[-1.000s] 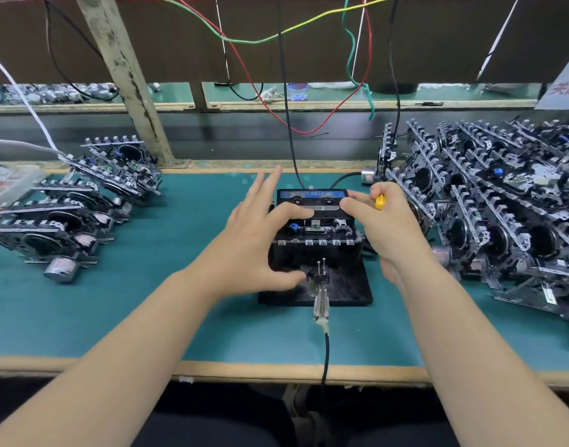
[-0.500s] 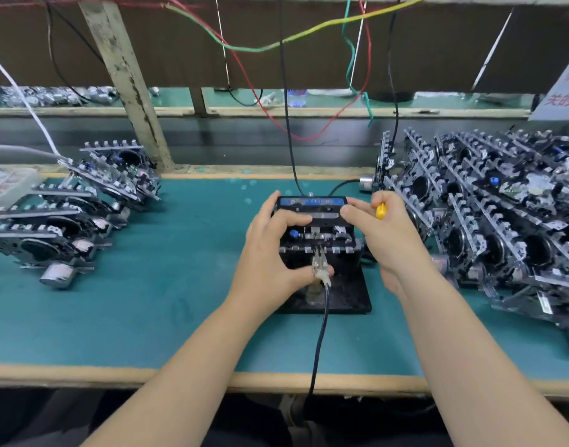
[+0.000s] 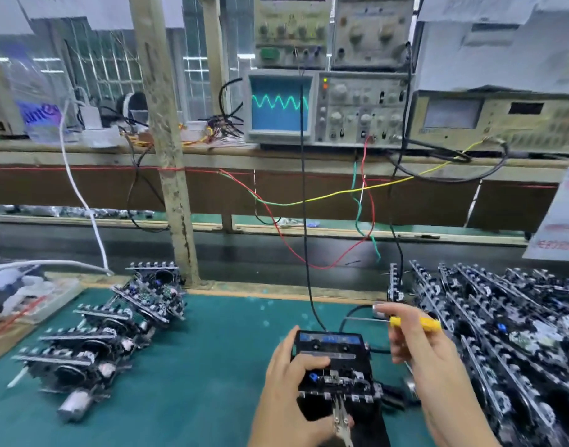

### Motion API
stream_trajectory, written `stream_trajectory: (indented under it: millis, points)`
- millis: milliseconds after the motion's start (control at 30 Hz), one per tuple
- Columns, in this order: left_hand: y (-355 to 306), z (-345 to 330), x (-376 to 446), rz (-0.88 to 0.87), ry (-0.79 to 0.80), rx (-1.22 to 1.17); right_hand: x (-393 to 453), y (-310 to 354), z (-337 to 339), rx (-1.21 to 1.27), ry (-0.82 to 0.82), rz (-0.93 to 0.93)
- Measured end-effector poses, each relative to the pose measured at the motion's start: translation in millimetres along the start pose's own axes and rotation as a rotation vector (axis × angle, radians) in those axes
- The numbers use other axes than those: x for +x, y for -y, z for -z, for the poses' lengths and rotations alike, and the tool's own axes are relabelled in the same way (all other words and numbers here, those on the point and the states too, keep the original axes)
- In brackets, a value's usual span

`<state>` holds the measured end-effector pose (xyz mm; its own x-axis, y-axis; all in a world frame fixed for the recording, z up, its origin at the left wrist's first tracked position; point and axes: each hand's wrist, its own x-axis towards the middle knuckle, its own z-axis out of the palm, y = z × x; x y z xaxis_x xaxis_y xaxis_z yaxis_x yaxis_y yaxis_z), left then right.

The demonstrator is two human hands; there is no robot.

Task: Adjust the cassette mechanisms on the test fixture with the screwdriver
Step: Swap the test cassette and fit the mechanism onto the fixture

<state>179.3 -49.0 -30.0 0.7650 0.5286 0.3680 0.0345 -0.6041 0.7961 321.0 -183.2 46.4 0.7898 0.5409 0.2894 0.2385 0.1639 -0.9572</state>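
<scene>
A black cassette mechanism (image 3: 336,359) with a cassette in it sits on the dark test fixture (image 3: 370,421) at the bottom centre. My left hand (image 3: 289,391) grips the mechanism's left side, fingers curled over its top, thumb near a metal clip (image 3: 340,421) on its front edge. My right hand (image 3: 418,353) hovers just right of it and pinches a yellow-handled screwdriver (image 3: 412,322), which lies level with its thin shaft pointing left, off the mechanism.
Cassette mechanisms are stacked at the left (image 3: 92,346) and piled densely at the right (image 3: 509,343) on the green mat (image 3: 218,356). An oscilloscope (image 3: 280,104) on the shelf shows a sine wave. Wires (image 3: 304,221) hang down to the fixture. A wooden post (image 3: 170,156) stands behind.
The view has tilted up to the shelf of instruments. My right hand has lifted off the mechanism and now holds the screwdriver level above it. My left hand keeps its grip.
</scene>
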Motion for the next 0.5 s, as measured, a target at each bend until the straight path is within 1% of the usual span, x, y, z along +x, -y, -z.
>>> stream_trajectory:
  millis: [67, 200, 333, 467, 500]
  points:
    - [0.7, -2.1, -1.0, 0.021, -0.008, -0.01, -2.1, 2.0, 2.7, -0.051, 0.003, -0.018]
    - [3.9, -4.2, -1.2, 0.031, -0.021, -0.017, -9.2, 5.7, 1.2, -0.006, -0.013, -0.047]
    - [-1.8, -2.7, 0.7, 0.015, -0.05, -0.025, -8.9, 14.8, 2.8, -0.178, -0.003, 0.092]
    - [-5.3, -1.6, 2.6, 0.03, -0.05, 0.008, -8.3, 30.1, -7.8, -0.112, 0.099, 0.154]
    - [-4.1, -1.7, 2.2, 0.034, -0.049, 0.014, -8.7, 31.3, -12.2, -0.139, 0.111, 0.189]
